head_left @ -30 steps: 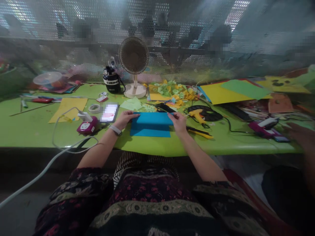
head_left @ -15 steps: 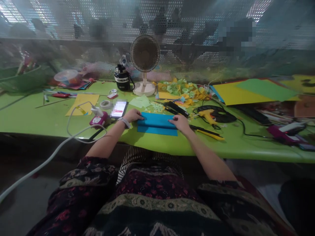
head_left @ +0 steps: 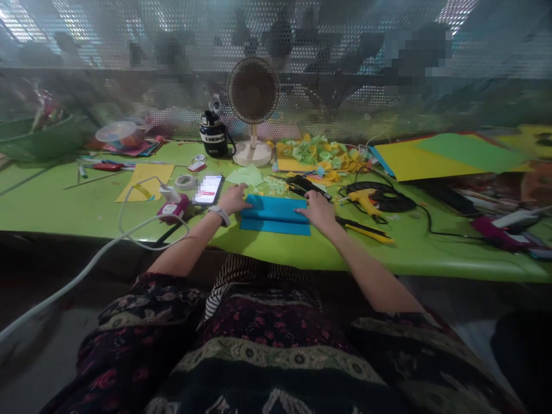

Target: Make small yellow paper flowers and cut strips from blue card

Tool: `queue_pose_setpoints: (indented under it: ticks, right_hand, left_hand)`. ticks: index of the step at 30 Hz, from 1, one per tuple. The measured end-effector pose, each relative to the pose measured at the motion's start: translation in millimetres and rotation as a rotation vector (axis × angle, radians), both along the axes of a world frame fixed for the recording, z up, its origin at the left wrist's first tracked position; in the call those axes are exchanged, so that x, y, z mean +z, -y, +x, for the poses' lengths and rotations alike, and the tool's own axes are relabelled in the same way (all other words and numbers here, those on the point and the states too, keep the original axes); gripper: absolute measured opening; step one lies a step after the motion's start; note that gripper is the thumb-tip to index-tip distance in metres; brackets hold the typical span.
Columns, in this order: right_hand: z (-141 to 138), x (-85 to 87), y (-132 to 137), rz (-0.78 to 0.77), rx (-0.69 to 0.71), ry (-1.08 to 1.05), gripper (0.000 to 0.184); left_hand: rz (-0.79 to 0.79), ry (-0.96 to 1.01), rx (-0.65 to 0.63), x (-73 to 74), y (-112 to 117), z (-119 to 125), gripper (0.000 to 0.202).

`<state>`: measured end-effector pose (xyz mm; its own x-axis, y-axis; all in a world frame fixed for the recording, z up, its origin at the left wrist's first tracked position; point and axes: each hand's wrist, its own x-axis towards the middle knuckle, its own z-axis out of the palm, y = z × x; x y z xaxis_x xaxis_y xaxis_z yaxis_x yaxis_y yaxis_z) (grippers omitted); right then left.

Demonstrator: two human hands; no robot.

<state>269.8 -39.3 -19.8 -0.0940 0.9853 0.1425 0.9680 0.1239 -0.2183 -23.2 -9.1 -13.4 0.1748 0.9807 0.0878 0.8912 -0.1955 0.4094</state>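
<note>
A sheet of blue paper (head_left: pixel 276 214) lies on the green tabletop in front of me, with a crease or folded edge running lengthwise across it. My left hand (head_left: pixel 233 199) grips its left end, the thumb on the paper. At the right end, my right hand (head_left: pixel 319 211) has its thumb on the paper near the crease and its fingers bent over the far side. A yellow-handled cutter (head_left: pixel 368 233) lies just right of my right hand. Left of my left hand is a lit phone (head_left: pixel 209 191).
A yellow glue gun (head_left: pixel 364 201) rests by a coiled black cord. Behind stand a fan (head_left: pixel 253 92), a dark bottle (head_left: pixel 213 137) and a heap of green and yellow paper pieces (head_left: pixel 321 154). White cables (head_left: pixel 99 267) and a purple power adapter (head_left: pixel 173 208) are at left.
The fingers of my right hand have shifted outward and are more spread along the paper's right end. My left fingers have lifted slightly. The paper stays in nearly the same place.
</note>
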Motion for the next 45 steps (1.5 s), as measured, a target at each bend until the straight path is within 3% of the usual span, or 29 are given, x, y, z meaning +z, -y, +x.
queue_pose_setpoints:
  ticks: [1,3,6,10,12,17,21,25,32,40,45]
  right_hand:
    - [-1.6,2.9,-0.9,-0.003,0.070,0.056,0.041]
    - [-5.2,8.8,-4.6,-0.048,0.229,0.128,0.028]
    - [-10.2,18.5,-12.4,-0.149,0.422,0.212,0.022]
    - [-17.8,34.0,-22.0,-0.277,0.531,0.346,0.030]
    - [-25.1,41.4,-25.4,-0.351,0.510,0.383,0.030]
    - [-54.3,47.9,-28.6,-0.423,0.340,0.450,0.035]
    - [-73.0,38.2,-23.6,-0.382,0.237,0.461,0.040]
    - [-78.7,23.6,-10.5,-0.305,0.177,0.429,0.044]
    - [-70.1,5.2,12.2,-0.134,0.088,0.365,0.049]
    - [-44.6,-0.2,18.0,-0.099,0.056,0.385,0.045]
    - [-35.1,-0.4,16.2,-0.127,0.055,0.430,0.046]
  left_hand:
    - [0.031,-0.076,-0.038,3.9,1.0,3.9,0.062]
    - [0.020,-0.202,-0.174,12.2,2.2,13.9,0.047]
    - [-0.136,-0.313,-0.347,23.7,1.7,29.7,0.038]
    - [-0.253,-0.372,-0.354,34.5,-6.1,44.6,0.030]
    - [-0.297,-0.407,-0.320,37.4,-11.4,51.8,0.022]
    - [-0.270,-0.471,-0.152,31.0,-8.4,77.0,0.052]
    - [-0.141,-0.477,-0.048,14.7,13.8,93.8,0.054]
    - [0.012,-0.464,-0.035,2.4,33.9,97.3,0.051]
    - [0.138,-0.465,-0.072,-9.0,43.4,88.0,0.047]
    - [0.240,-0.448,-0.152,-17.3,45.4,57.2,0.039]
    - [0.221,-0.386,-0.092,-22.7,48.8,31.8,0.052]
